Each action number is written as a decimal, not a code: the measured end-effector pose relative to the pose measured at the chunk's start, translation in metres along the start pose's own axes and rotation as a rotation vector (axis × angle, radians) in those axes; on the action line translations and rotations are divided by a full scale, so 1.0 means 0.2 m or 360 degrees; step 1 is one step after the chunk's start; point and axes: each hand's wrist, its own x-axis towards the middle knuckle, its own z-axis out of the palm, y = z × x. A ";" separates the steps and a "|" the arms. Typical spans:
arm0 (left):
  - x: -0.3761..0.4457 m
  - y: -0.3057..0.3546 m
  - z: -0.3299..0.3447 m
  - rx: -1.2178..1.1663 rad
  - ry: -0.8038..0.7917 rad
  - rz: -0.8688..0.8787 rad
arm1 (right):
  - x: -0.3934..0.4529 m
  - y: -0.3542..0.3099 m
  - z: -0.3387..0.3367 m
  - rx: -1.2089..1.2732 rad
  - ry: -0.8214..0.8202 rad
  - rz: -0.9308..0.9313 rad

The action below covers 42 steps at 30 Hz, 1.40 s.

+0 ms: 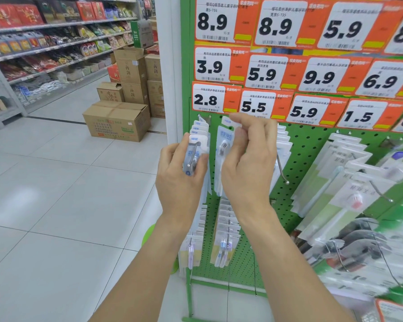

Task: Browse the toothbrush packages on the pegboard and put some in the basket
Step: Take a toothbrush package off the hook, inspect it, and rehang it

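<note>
Right now both my hands are up at the green pegboard (312,145), working the leftmost hooks just under the orange price tags (215,99). My left hand (180,173) grips the front toothbrush package (194,154) of the left-hand stack, thumb on one side and fingers curled round the other edge; it is a white-topped card marked NEW with a grey brush showing through the blister. Behind it the rest of that stack (199,127) hangs on its peg, each card showing the same NEW label.

My right hand (249,163) is raised at the next hook over, fingers bent and bunched at the top of a second toothbrush package (223,147), pinching its white header right below the 5.5 tag (257,105). That pack hangs long and upright between my two hands, its lower part hidden behind my right wrist.

Just to the right of my knuckles a bare metal hook (282,169) juts out from the board with more white packs (284,140) behind it. Further right, larger white and pale green toothbrush packs (349,182) fan out on their pegs, blurred toward the edge. Below my forearms, lower rows of packages (226,233) hang on the board.

Off to the left, stacked cardboard boxes (116,120) sit on the white tiled floor (56,194), with shelves of packaged food (56,43) beyond. A sliver of something bright green (149,233) peeks out beside my left forearm, near the floor; I cannot tell what it is.
</note>
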 end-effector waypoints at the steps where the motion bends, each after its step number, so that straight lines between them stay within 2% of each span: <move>1: -0.01 0.00 0.00 -0.0027 0.0008 -0.0004 | -0.01 0.00 -0.01 -0.0002 -0.0013 0.0006; 14: -0.12 0.00 -0.07 -0.0185 -0.0089 -0.0159 | -0.09 -0.01 -0.03 0.0061 -0.0163 0.0105; 19: -0.17 0.01 -0.13 -0.0049 -0.0088 -0.0035 | -0.13 -0.05 -0.08 0.0093 -0.0092 0.0128; 21: -0.22 0.05 -0.18 -0.0012 -0.0005 0.0029 | -0.16 -0.07 -0.12 0.0106 -0.0054 0.0118; 24: -0.34 0.15 -0.27 -0.0164 0.0150 0.0065 | -0.24 -0.10 -0.18 0.0145 -0.0062 0.0093; 26: -0.40 0.18 -0.31 -0.0278 0.0097 0.0066 | -0.29 -0.10 -0.21 0.0179 -0.0129 0.0107; 28: -0.43 0.20 -0.33 -0.0431 -0.0120 -0.0116 | -0.34 -0.11 -0.25 0.0249 -0.0235 0.0174; 30: -0.45 0.22 -0.35 -0.0588 -0.0349 -0.0456 | -0.39 -0.10 -0.28 0.0361 -0.0354 0.0314; 33: -0.45 0.21 -0.37 -0.0733 -0.0551 -0.0777 | -0.44 -0.06 -0.30 0.0486 -0.0517 0.0610; 38: -0.50 0.14 -0.39 -0.0794 -0.0734 -0.1082 | -0.53 0.07 -0.35 0.0553 -0.0809 0.0967; 42: -0.55 0.09 -0.38 -0.0850 -0.0652 -0.1334 | -0.62 0.12 -0.38 0.0602 -0.1037 0.1165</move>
